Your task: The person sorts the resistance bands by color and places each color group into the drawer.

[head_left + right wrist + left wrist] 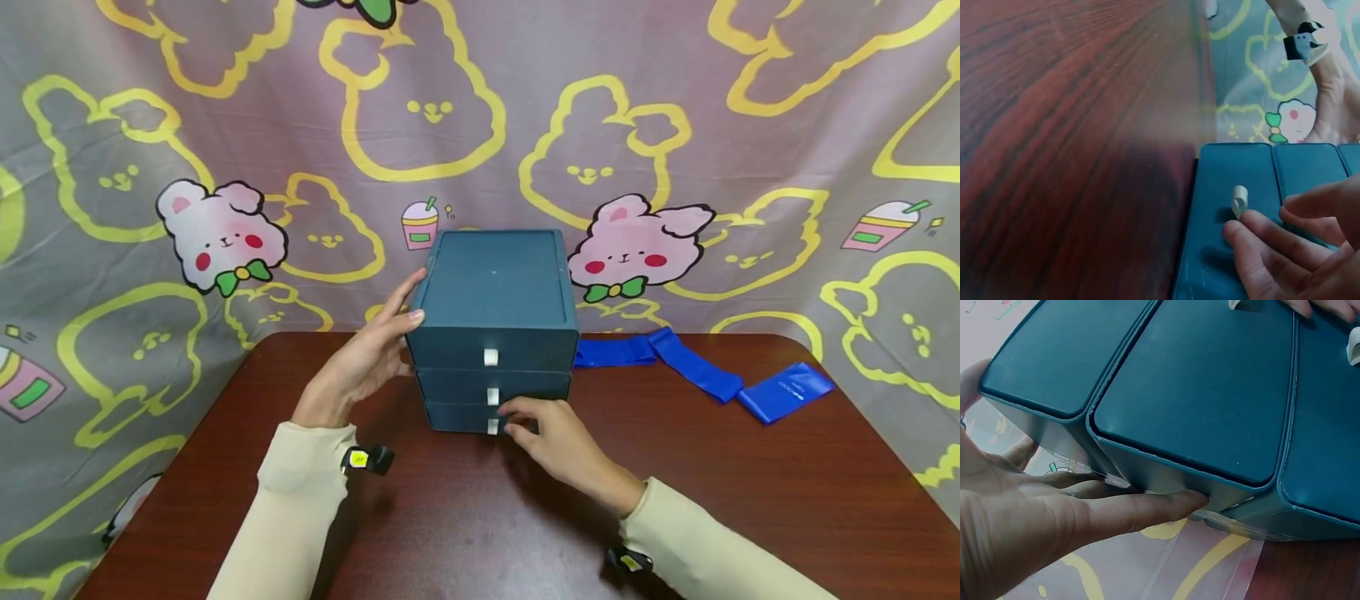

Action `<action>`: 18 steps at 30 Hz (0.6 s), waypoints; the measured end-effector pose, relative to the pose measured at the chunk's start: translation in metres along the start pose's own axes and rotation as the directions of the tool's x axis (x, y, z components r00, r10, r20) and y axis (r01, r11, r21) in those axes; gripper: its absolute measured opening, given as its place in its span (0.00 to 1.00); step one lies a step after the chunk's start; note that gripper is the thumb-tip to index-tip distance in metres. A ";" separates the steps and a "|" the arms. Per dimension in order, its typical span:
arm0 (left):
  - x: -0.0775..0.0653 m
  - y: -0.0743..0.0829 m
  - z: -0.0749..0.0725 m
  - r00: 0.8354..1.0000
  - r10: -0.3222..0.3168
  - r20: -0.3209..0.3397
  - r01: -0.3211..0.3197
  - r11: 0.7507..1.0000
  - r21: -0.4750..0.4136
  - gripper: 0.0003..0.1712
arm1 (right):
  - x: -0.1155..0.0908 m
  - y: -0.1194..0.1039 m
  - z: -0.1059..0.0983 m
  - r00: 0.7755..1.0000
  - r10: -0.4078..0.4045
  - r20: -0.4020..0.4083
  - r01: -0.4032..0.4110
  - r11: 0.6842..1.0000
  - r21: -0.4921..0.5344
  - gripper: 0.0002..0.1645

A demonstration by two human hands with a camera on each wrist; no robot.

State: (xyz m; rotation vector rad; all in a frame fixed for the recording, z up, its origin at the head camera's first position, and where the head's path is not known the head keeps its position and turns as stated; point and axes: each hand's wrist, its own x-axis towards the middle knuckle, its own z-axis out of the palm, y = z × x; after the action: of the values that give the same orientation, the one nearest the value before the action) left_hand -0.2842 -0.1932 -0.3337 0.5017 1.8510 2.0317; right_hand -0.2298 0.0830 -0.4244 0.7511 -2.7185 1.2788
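our left hand [360,358] was spread along the left side of the dark teal drawer box [495,283], its fingers mostly straight and touching the wall, with one tip up by the top front corner. our right hand [558,437] was at the front, fingers loosely bent around nothing, the tips just beside the pale tab [492,427] of the bottom drawer; we could not tell whether they brushed it. the box stood upright on the reddish-brown worktop [450,525], near its far edge, with three drawers stacked one above another. all three fronts looked closed, and two more pale tabs, the top tab [491,357] and the middle tab [492,397], showed above our right fingers. to the right of the box we had a flat blue band [697,371] lying in bends, its left end out of sight behind the box and its right end bearing small white lettering. behind everything we had a cloth [465,200] printed with yellow outlined bears and rabbit faces. we wore cream sleeves [281,508] and a black strap [367,459] at each wrist.
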 end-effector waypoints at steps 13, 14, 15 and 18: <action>0.000 0.000 0.000 1.000 0.004 0.006 -0.004 1.000 -0.009 0.40 | 0.007 -0.001 0.018 0.999 0.035 0.040 -0.032 0.996 -0.080 0.14; 0.000 0.000 0.000 1.000 0.005 0.007 -0.005 1.000 -0.011 0.40 | 0.008 -0.001 0.019 0.999 0.036 0.039 -0.032 0.996 -0.089 0.14; 0.000 0.000 0.000 1.000 0.005 0.008 -0.005 1.000 -0.012 0.40 | 0.008 0.000 0.020 0.999 0.035 0.034 -0.032 0.995 -0.095 0.13; 0.000 -0.001 -0.001 1.000 0.005 0.009 -0.004 1.000 -0.016 0.40 | 0.011 0.001 0.024 0.999 0.029 0.015 -0.027 0.994 -0.107 0.11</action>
State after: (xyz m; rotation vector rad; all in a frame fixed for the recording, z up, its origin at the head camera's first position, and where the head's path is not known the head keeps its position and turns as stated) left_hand -0.2847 -0.1936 -0.3345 0.5101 1.8282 2.0426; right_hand -0.2359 0.0619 -0.4384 0.7184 -2.7936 1.1257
